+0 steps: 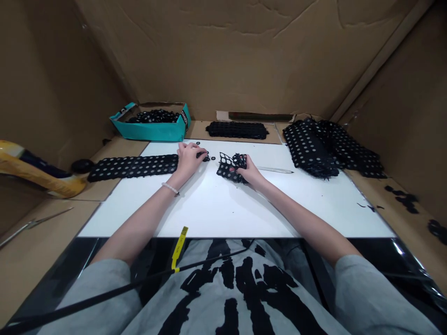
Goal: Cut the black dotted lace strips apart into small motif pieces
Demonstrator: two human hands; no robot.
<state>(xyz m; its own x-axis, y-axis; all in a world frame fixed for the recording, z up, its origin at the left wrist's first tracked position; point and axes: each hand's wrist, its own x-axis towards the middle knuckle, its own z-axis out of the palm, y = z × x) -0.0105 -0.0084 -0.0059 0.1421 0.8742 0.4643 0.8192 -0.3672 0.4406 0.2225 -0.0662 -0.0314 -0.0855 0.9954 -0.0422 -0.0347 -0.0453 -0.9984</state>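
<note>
The right hand (245, 170) is clenched on a bunched-up piece of black perforated mesh (227, 168), with the holey flap poking out left toward the other hand — too crumpled to have a clean long axis. The left hand (188, 159) curls over a few small black discs (208, 158) on the white board (223, 218), can't tell if it's actually pinching one. Just left of it, a long dotted black strip (132, 167) lies flat, running left-right, its end right up at that hand — and a thin metal blade (275, 170) sits just past the right hand.
</note>
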